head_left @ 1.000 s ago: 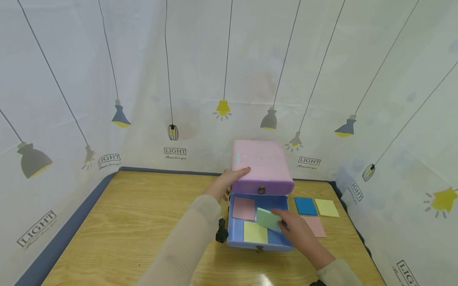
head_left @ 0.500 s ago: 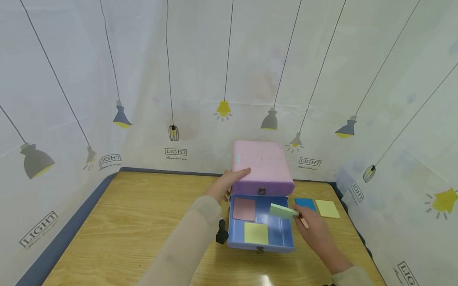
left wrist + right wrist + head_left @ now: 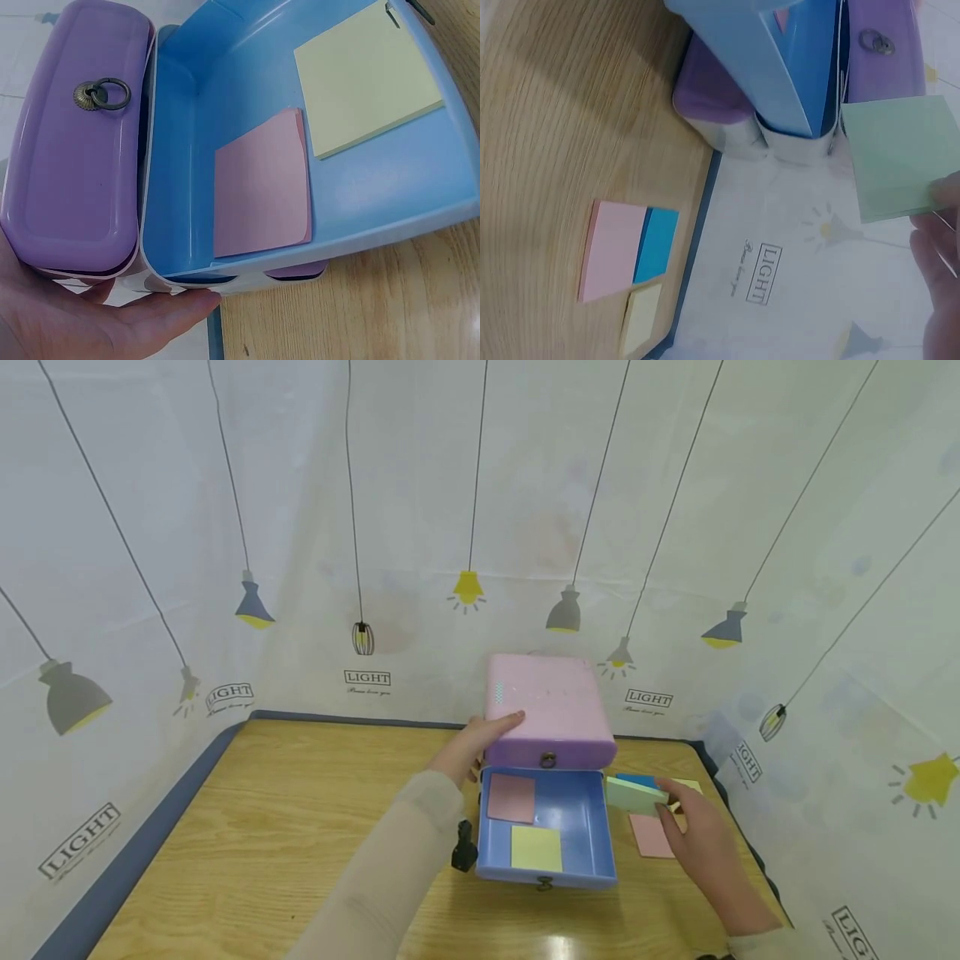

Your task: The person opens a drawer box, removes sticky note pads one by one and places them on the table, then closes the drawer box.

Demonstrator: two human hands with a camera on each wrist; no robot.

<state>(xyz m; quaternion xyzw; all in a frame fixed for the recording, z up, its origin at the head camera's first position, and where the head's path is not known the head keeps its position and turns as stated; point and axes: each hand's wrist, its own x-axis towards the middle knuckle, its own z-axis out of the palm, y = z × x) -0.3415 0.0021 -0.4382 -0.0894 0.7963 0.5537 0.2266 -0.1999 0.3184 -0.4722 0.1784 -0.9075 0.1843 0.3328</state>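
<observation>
- My right grip (image 3: 701,835) is pinched on the green pad (image 3: 633,795) by one end, probably so most of its face stays clear of the fingers; the pad is raised and tilted, just outside the drawer, on the side toward the table's (image 3: 322,793) right edge.
- My left grip is (image 3: 480,743) clasped on the drawer box (image 3: 547,693) near the table's back edge, thumb on top, fingers against its side, I'd judge to steady it.
- The blue drawer (image 3: 585,827) is pulled toward the table's front edge, exposing a pink pad (image 3: 512,798) and a yellow pad (image 3: 536,849) lying flat inside.
- Toward the table's back right corner I see pink (image 3: 613,251), blue (image 3: 656,246) and pale yellow (image 3: 641,322) pads, grouped seemingly within easy reach.
</observation>
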